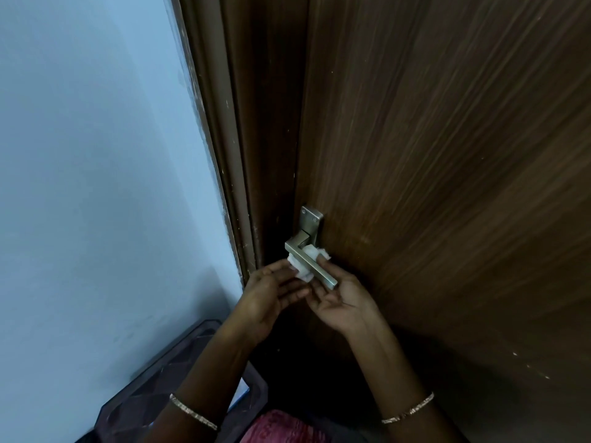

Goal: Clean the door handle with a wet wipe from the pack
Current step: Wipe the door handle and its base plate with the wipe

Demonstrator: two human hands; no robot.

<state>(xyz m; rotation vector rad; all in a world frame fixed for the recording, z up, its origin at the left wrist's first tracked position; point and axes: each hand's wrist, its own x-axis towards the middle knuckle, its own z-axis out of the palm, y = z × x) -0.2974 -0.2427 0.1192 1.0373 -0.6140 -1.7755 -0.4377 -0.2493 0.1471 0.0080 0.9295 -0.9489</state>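
A brushed-metal lever door handle (321, 274) juts from its plate (311, 223) on the brown wooden door (447, 155). A white wet wipe (303, 272) is wrapped under and round the lever near its bend. My left hand (271, 294) pinches the wipe's left end just below the lever. My right hand (340, 298) is palm up under the lever's free end, and one finger reaches behind the lever, holding the wipe's other end against it. The pack of wipes is hard to make out.
The dark door frame (236, 155) runs down beside a pale blue wall (96, 155). A dark plastic stool or crate (179, 378) stands at the lower left by the wall, with something pale blue (241, 393) at its edge.
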